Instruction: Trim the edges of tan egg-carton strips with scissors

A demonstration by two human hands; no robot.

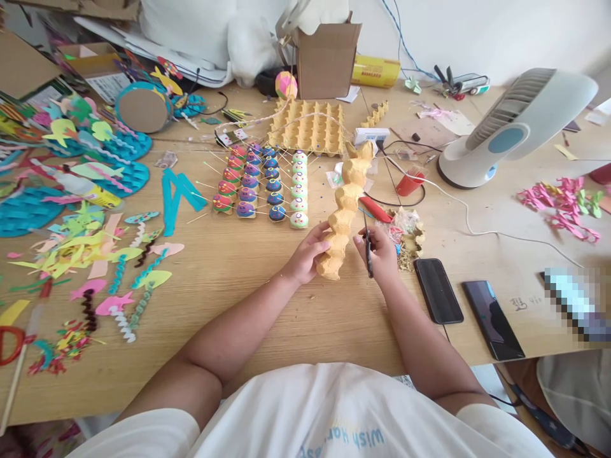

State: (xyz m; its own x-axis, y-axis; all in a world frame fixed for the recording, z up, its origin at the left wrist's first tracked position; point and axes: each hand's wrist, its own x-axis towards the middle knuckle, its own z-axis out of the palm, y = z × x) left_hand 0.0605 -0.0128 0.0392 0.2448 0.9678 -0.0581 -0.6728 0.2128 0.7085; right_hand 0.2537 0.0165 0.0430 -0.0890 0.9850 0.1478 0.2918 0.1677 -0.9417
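My left hand [308, 254] grips the lower end of an egg-carton strip [340, 232], a yellowish row of bumpy cups held up and tilted above the table. Close to the strip's right edge, my right hand [382, 254] is closed around scissors [367, 249] with black handles, their narrow blades pointing away from me. Beyond my hands stand painted caterpillars made of carton strips: a red one [230, 178], a purple one [248, 181], a dark blue one [273, 184] and a pale green one [299, 191]. Thin sticks with coloured tips project from them.
Behind the caterpillars lies an egg tray [310, 127]. Carton scraps [411, 245] lie right of my right hand, near two dark phones [439, 289]. A white fan [506, 137] stands at the right, its cable crossing the table. Paper fish and cut-outs [71, 245] cover the left side.
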